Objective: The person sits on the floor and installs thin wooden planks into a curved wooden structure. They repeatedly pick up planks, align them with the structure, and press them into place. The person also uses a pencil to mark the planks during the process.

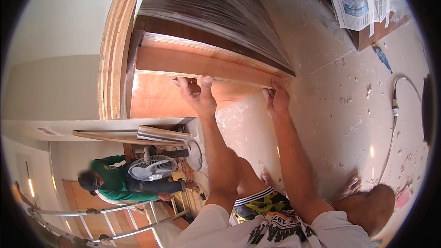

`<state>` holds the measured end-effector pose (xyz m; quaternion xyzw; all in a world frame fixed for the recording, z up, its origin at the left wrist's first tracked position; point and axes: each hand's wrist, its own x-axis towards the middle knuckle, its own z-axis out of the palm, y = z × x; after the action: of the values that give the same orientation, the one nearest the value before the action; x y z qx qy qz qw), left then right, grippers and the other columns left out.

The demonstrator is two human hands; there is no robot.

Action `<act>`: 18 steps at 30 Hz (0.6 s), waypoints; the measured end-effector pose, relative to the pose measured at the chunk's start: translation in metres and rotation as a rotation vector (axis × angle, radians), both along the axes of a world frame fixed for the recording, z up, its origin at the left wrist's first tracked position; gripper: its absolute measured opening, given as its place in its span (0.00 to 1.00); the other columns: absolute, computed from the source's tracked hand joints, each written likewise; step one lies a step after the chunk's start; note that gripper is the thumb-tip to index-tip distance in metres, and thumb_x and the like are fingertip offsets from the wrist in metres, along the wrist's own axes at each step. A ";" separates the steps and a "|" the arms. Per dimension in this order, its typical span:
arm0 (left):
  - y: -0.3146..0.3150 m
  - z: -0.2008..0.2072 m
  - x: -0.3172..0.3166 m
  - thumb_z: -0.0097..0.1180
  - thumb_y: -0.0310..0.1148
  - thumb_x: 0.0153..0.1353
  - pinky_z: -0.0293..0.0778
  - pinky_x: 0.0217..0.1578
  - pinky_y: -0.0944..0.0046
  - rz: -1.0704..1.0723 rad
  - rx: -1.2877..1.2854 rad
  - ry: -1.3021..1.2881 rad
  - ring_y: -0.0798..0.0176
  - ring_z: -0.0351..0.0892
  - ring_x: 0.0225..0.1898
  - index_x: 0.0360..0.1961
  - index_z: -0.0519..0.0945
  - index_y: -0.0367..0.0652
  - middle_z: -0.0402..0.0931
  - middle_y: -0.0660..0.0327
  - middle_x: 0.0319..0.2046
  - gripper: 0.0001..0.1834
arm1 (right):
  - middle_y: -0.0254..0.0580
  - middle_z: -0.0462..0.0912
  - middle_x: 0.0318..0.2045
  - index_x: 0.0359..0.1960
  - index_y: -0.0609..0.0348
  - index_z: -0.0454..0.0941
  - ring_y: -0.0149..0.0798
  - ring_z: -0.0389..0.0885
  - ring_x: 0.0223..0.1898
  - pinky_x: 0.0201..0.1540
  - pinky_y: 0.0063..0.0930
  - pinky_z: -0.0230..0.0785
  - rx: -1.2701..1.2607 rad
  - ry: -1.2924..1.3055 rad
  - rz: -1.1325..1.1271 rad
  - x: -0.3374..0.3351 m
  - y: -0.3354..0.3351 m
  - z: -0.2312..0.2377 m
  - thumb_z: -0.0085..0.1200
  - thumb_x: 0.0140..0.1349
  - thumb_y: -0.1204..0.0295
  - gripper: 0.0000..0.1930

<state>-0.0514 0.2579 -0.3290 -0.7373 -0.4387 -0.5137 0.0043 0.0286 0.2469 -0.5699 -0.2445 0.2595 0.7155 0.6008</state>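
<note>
1 plywood strip (206,67) in cabinet (165,25) front, R end nr its R corner — L hand (197,95) grip pinching strip's near edge abt midway, R hand (277,99) grip pinching nr R end. Off L: 1 fan (151,168), 1 co-worker (115,174), 1 ladder (92,211).

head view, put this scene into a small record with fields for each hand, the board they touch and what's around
left hand: thumb and fingers at the board's near edge; firmness of grip unclear
right hand: gripping the same edge, near its right end
piece: reddish-brown wooden board, lighter along its near edge
beyond it: dark panel under clear plastic film
left side: layered wood
lower left: co-worker in green, fan, ladder
right side: floor with scattered debris; cable
</note>
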 end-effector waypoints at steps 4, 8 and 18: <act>0.003 -0.004 -0.001 0.68 0.42 0.68 0.70 0.46 0.65 -0.042 0.010 -0.034 0.68 0.70 0.45 0.61 0.73 0.35 0.62 0.63 0.50 0.29 | 0.37 0.82 0.44 0.53 0.58 0.76 0.35 0.84 0.43 0.46 0.32 0.81 0.009 -0.010 -0.001 -0.001 0.000 -0.004 0.63 0.68 0.73 0.15; 0.002 -0.004 -0.003 0.67 0.42 0.69 0.70 0.44 0.66 -0.007 0.005 -0.016 0.68 0.71 0.44 0.63 0.72 0.33 0.62 0.63 0.50 0.30 | 0.37 0.82 0.45 0.55 0.57 0.75 0.35 0.84 0.44 0.47 0.32 0.80 0.016 -0.008 -0.010 -0.001 -0.002 0.002 0.63 0.68 0.73 0.16; 0.002 -0.002 -0.003 0.67 0.41 0.68 0.67 0.44 0.65 0.001 -0.013 -0.024 0.67 0.66 0.44 0.59 0.74 0.34 0.59 0.61 0.49 0.27 | 0.35 0.82 0.48 0.57 0.55 0.73 0.34 0.83 0.47 0.51 0.32 0.79 0.026 -0.007 -0.017 0.001 -0.004 0.010 0.62 0.68 0.72 0.18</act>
<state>-0.0542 0.2596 -0.3310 -0.7309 -0.4422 -0.5197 -0.0056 0.0300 0.2433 -0.5602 -0.2371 0.2502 0.7128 0.6108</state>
